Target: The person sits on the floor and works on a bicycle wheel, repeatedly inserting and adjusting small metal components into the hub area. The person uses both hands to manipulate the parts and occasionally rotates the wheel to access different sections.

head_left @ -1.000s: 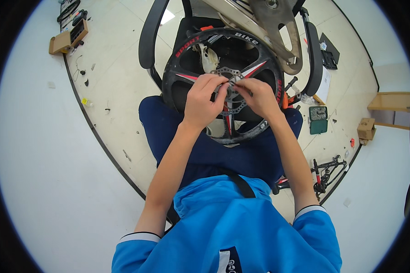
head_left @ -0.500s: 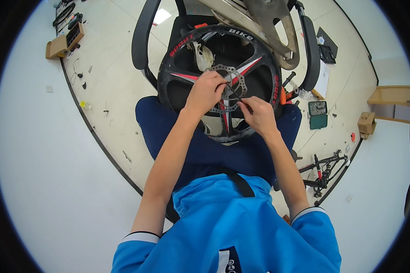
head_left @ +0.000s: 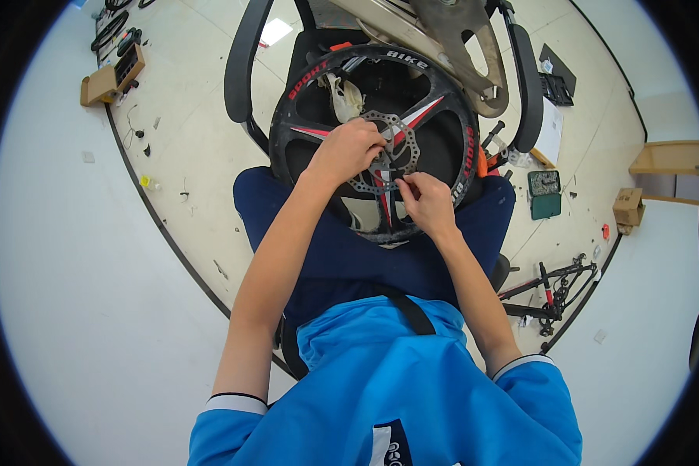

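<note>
A black bicycle wheel with red and white trimmed spokes lies across my lap and the chair. On its hub sits a silver brake disc full of holes. A thin dark rod, looking like a hex key, spans the disc between my hands. My left hand is closed in a pinch at the upper end of the key, close to the hub; its fingertips are partly hidden. My right hand pinches the lower end between thumb and fingers, over the disc's lower right rim.
Around the wheel is a black office chair with armrests. A pale metal frame part leans over the wheel's upper right. On the floor lie an opened green case, a black bike frame and cardboard boxes.
My right hand has swung down and left around the hub, turning the hex key to a steeper angle. My left hand stays nearly in place.
</note>
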A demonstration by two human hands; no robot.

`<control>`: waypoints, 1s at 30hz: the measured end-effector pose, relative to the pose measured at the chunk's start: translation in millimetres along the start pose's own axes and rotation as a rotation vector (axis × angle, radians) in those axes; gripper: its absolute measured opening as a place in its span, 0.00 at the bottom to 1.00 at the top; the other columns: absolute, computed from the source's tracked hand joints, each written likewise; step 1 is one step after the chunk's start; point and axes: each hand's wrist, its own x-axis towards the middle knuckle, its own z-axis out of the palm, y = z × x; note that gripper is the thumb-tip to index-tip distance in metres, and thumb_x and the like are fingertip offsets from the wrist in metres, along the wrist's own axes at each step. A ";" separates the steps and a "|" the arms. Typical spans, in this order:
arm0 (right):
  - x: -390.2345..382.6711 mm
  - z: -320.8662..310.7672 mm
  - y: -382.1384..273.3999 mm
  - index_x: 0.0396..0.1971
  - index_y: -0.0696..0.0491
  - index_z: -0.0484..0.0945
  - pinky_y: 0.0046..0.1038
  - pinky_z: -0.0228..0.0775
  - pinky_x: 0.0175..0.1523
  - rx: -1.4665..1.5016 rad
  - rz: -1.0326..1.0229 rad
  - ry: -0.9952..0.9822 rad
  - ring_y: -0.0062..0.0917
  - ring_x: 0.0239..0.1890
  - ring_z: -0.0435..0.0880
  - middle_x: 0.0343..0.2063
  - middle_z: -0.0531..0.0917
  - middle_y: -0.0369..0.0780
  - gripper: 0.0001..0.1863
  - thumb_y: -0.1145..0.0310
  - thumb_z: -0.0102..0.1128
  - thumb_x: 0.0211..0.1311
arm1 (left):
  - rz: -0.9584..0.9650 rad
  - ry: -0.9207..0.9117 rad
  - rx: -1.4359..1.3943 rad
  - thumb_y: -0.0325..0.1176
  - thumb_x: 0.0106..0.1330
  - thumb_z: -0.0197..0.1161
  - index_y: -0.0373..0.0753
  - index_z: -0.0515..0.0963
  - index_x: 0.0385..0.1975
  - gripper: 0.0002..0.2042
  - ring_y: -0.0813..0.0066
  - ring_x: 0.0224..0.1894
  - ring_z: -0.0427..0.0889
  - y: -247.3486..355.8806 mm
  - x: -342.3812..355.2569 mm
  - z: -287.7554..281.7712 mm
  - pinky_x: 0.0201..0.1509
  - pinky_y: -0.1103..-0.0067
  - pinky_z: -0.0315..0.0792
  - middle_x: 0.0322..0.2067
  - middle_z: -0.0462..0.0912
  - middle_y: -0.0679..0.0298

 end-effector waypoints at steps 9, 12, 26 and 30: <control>3.5 11.7 0.1 0.28 0.61 0.84 0.30 0.76 0.29 0.074 0.041 -0.016 0.31 0.21 0.86 0.22 0.86 0.45 0.09 0.71 0.71 0.61 | 0.012 0.048 0.047 0.25 0.57 0.70 0.36 0.87 0.34 0.07 0.59 0.42 0.83 -2.5 -1.6 0.4 0.48 0.68 0.79 0.33 0.83 0.60; 3.0 11.5 -1.2 0.28 0.62 0.84 0.28 0.75 0.29 0.094 0.076 -0.033 0.28 0.20 0.85 0.20 0.85 0.45 0.10 0.70 0.71 0.62 | 0.012 0.050 0.039 0.25 0.57 0.70 0.37 0.88 0.34 0.06 0.59 0.42 0.83 -2.3 -2.1 -0.3 0.48 0.68 0.79 0.33 0.83 0.60; 4.1 16.1 4.4 0.27 0.62 0.84 0.26 0.73 0.28 0.307 0.316 -0.129 0.24 0.19 0.84 0.18 0.85 0.44 0.11 0.69 0.71 0.62 | -0.001 -0.077 0.049 0.25 0.59 0.67 0.37 0.86 0.39 0.09 0.57 0.43 0.85 11.5 5.2 -7.3 0.50 0.67 0.79 0.38 0.86 0.59; 3.1 12.3 -8.5 0.27 0.62 0.84 0.29 0.75 0.29 0.239 0.249 -0.071 0.28 0.19 0.85 0.18 0.85 0.46 0.11 0.69 0.71 0.62 | 0.022 -0.086 0.042 0.24 0.58 0.67 0.37 0.86 0.40 0.10 0.57 0.43 0.85 10.5 4.6 -8.1 0.50 0.68 0.79 0.38 0.86 0.59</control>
